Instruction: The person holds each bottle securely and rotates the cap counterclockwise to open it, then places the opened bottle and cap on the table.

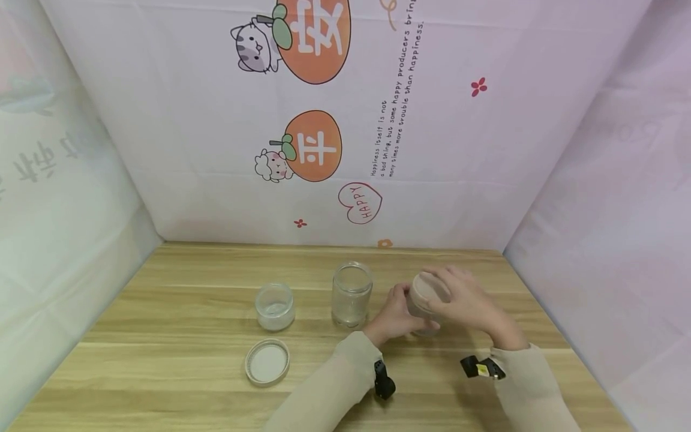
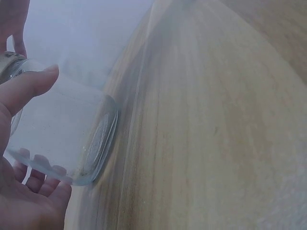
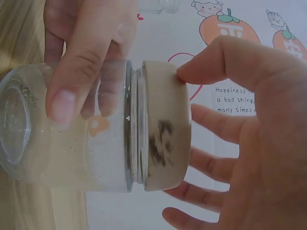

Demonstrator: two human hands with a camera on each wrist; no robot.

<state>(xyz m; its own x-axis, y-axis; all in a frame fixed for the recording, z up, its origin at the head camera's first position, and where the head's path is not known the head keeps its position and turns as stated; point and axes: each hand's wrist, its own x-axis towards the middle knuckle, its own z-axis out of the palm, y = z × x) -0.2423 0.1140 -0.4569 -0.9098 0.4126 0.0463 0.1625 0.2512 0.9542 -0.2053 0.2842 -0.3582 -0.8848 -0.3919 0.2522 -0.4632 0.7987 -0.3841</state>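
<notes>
On the right of the table, a clear glass jar (image 3: 110, 153) stands upright with a beige lid (image 3: 165, 105) over its mouth. My left hand (image 1: 396, 318) holds the jar's body, thumb on the near side and fingers behind. Around the lid's rim my right hand (image 1: 466, 303) has its thumb and fingers. Dark smudges mark the lid's side in the right wrist view, and the glass neck shows below the lid. In the left wrist view the jar's base (image 2: 103, 139) is at the wooden surface.
A tall lidless glass jar (image 1: 351, 300) stands just left of my left hand. Farther left is a short lidless jar (image 1: 275, 309), with a loose lid (image 1: 267, 363) lying inside up before it. White printed cloth (image 1: 432, 204) walls the table (image 1: 189, 300) at back and sides.
</notes>
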